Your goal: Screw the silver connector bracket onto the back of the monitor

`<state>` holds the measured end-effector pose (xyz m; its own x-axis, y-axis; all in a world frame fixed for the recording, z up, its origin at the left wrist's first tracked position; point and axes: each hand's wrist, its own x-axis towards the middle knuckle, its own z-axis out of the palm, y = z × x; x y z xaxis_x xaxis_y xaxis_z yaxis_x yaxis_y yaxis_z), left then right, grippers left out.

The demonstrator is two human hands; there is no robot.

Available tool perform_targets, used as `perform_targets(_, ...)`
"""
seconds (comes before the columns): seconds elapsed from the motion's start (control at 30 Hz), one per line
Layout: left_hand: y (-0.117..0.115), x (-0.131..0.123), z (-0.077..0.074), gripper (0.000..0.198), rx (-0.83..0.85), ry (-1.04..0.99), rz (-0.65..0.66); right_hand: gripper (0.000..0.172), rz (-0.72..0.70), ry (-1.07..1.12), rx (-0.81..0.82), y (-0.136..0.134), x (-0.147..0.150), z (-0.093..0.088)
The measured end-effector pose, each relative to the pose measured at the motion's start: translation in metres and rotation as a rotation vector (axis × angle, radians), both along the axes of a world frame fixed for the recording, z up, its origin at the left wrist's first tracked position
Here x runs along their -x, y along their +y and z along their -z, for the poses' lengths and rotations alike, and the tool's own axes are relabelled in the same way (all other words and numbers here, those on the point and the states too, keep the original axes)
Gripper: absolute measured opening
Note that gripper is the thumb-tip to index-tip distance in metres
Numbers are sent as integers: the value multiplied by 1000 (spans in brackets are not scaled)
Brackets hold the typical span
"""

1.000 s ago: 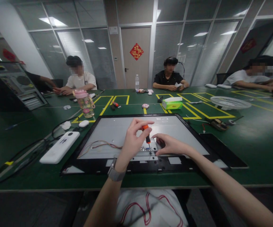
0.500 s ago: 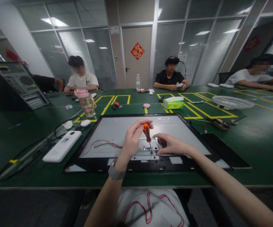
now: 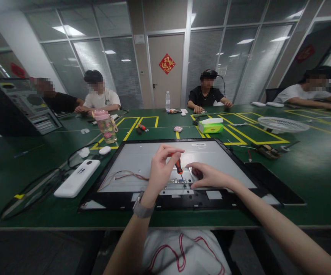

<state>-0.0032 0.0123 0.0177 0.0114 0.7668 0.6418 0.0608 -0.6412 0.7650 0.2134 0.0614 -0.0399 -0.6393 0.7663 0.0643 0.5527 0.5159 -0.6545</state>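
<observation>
Downward, slightly tilted, points an orange-and-black screwdriver (image 3: 179, 167), clamped in the L hand's (image 3: 163, 166) fingers, tip at a metal plate (image 3: 179, 188) on a flat display panel (image 3: 142, 156) atop a green table (image 3: 165, 219). R hand (image 3: 208, 176), thumb & fingertips apart, is just beside the tip; can't tell if it grips anything.

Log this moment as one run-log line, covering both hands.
left hand: gripping orange-black screwdriver, pointing down | right hand: partly open, beside screwdriver | black-framed panel: lying flat on green table
</observation>
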Motion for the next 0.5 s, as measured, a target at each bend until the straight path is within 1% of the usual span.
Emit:
perform_targets(0.03, 0, 0, 0, 18, 16, -15, 17, 71, -2, -3, 2, 0, 0, 0)
perform_targets(0.13, 0, 0, 1, 28, 76, -50, 130, 71, -4, -13, 3, 1, 0, 1)
perform_targets(0.17, 0, 0, 1, 29, 76, -44, 141, 71, -4, -13, -1, 1, 0, 1)
perform_targets(0.2, 0, 0, 1, 26, 63, -28, 128, 70, -3, -13, -6, 1, 0, 2)
perform_targets(0.27, 0, -1, 1, 19, 25, 18, 54, 70, -1, -11, -14, 2, -1, 2)
perform_targets(0.33, 0, -1, 1, 17, 13, 39, 12, 70, 2, -14, -13, 2, -2, 3)
perform_targets(0.43, 0, -1, 1, 26, 60, -2, 79, 73, 2, -23, -2, 2, -2, 4)
perform_targets(0.5, 1, -1, 1, 26, 64, -15, 99, 73, -1, -24, -4, 2, -2, 4)
